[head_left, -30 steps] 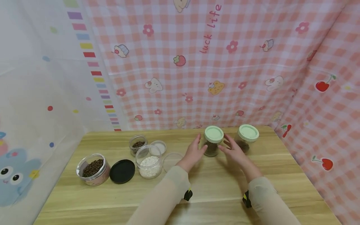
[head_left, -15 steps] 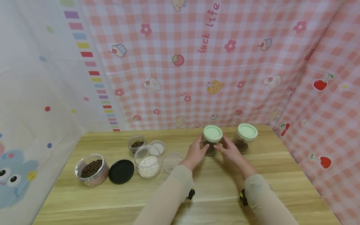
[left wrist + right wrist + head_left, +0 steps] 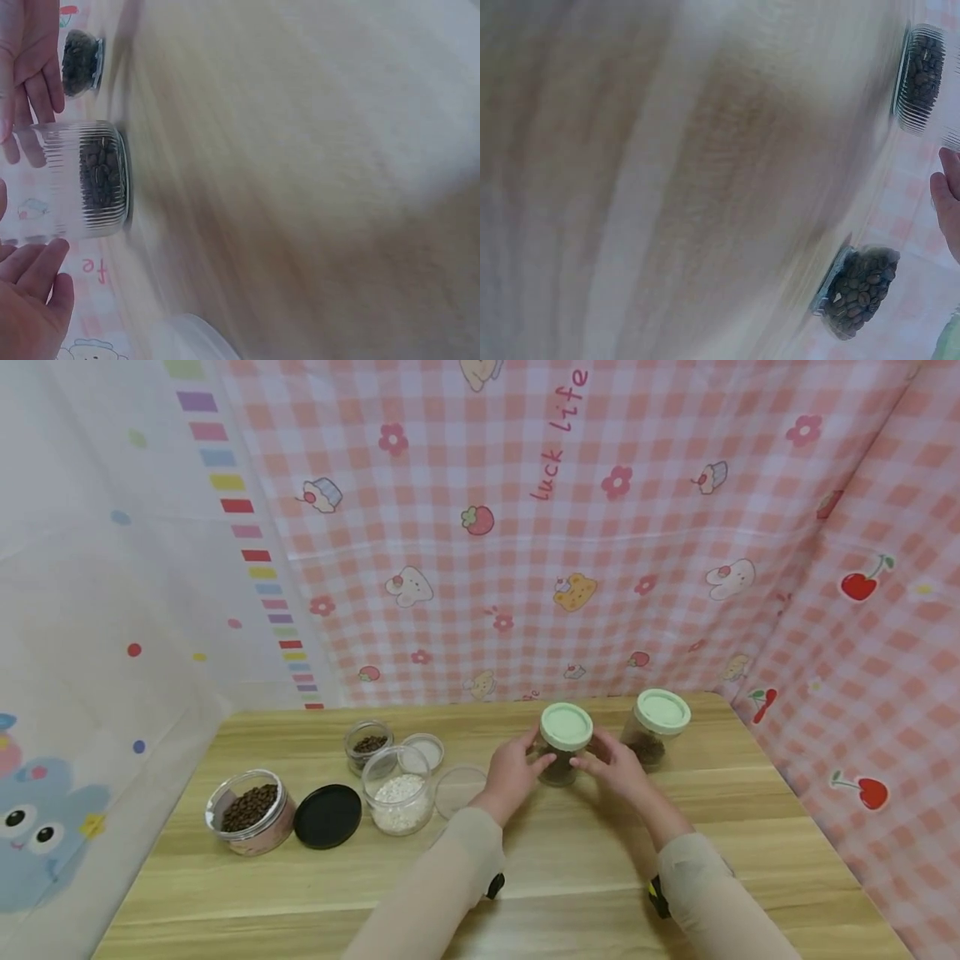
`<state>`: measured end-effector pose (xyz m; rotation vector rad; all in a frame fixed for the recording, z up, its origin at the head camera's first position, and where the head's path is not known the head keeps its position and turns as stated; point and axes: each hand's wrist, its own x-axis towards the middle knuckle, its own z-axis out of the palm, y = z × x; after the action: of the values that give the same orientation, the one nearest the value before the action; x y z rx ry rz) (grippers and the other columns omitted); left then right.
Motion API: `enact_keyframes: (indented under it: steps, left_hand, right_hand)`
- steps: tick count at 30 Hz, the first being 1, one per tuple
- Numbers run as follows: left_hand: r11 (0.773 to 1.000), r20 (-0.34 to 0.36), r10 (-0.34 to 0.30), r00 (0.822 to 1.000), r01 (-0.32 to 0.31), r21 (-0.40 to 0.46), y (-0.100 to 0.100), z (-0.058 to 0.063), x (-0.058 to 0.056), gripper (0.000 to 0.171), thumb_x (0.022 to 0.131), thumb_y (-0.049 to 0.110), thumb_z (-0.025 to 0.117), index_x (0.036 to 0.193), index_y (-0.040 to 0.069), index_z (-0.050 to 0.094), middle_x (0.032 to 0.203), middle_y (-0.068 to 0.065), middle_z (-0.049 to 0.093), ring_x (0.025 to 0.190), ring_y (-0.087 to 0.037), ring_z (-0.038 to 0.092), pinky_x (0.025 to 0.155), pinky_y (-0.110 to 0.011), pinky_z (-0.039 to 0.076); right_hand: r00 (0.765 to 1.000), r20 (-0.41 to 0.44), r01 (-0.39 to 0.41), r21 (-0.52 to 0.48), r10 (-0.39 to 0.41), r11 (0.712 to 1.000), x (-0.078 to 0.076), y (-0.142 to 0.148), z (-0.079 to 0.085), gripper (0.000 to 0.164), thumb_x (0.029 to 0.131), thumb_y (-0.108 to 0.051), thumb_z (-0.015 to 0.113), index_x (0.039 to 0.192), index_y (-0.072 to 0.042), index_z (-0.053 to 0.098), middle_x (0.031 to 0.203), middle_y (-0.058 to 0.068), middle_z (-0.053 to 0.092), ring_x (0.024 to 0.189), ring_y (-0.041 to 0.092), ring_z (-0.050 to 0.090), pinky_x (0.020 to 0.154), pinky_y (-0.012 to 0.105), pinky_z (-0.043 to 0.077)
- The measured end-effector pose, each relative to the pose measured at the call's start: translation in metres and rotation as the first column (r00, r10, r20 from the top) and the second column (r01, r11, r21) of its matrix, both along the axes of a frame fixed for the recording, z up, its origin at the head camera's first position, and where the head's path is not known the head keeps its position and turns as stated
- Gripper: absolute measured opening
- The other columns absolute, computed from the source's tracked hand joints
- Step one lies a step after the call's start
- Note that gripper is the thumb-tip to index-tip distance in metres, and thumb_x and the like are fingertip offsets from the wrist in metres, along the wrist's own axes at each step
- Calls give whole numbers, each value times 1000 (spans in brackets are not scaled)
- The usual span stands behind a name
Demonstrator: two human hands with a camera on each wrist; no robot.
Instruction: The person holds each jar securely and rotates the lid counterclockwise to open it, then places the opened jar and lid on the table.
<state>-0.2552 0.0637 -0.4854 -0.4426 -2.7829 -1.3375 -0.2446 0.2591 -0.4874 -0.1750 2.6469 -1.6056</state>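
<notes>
Both hands hold a ribbed clear jar (image 3: 103, 176) from its two sides, thumbs at the front. The jar has a pale green lid (image 3: 566, 726) and dark coffee beans (image 3: 100, 174) in its bottom. My left hand (image 3: 512, 771) is on its left side and my right hand (image 3: 618, 768) on its right. The jar stands upright, its base close over the table (image 3: 600, 877) or on it. Behind my right hand is a second green-lidded jar (image 3: 660, 723), also with coffee beans (image 3: 862, 289) in it. The far fingers are partly hidden by the jar in the head view.
Left of my hands stand an open jar of white grains (image 3: 401, 802), a small open jar of beans (image 3: 367, 745) and a wide tub of beans (image 3: 251, 811). A black lid (image 3: 327, 816), a white-rimmed lid (image 3: 423, 752) and a clear lid (image 3: 459, 790) lie among them.
Both hands have closed in on the green-lidded jar from its sides and now grip it. The jar has come slightly toward me. The other containers stay where they were.
</notes>
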Motion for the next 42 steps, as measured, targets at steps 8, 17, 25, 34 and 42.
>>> enact_keyframes:
  steps: [8,17,25,34,42]
  left_hand:
    - [998,-45,-20,999,23,50,-13,-3,13,58,84,30,70,136,12,50,129,-7,60,111,-22,62,96,-37,50]
    - [998,-27,-18,999,20,62,-29,-6,27,60,84,34,70,135,10,52,128,-7,61,111,-20,62,94,-36,51]
    - [997,-14,-13,1000,14,71,-41,-11,43,60,82,40,70,133,12,54,125,-4,63,111,-18,62,100,-40,47]
    - [996,-38,-28,999,31,88,-52,-14,61,60,82,39,70,132,10,54,125,-6,63,109,-20,63,98,-40,48]
    - [999,-83,-26,996,30,38,-64,-17,74,60,83,42,67,133,11,53,117,-5,67,108,-20,63,99,-41,47]
  right_hand:
    - [1000,-10,27,40,-27,999,12,-6,-2,71,83,-25,73,140,0,40,137,25,48,128,41,45,105,53,38]
    - [1000,-25,9,5,-9,1000,26,-18,-1,64,80,-20,76,132,2,46,130,26,54,121,43,50,102,52,42]
    - [998,-57,-25,-31,23,999,42,-26,0,60,77,-16,78,126,4,50,125,26,57,117,41,54,100,51,44]
    - [999,-34,6,14,-5,1000,57,-35,-3,59,73,-19,81,122,0,54,120,21,62,114,36,57,99,48,46]
    - [998,-61,21,36,-19,999,68,-47,-3,60,70,-20,83,120,-1,56,118,19,64,112,33,59,98,45,47]
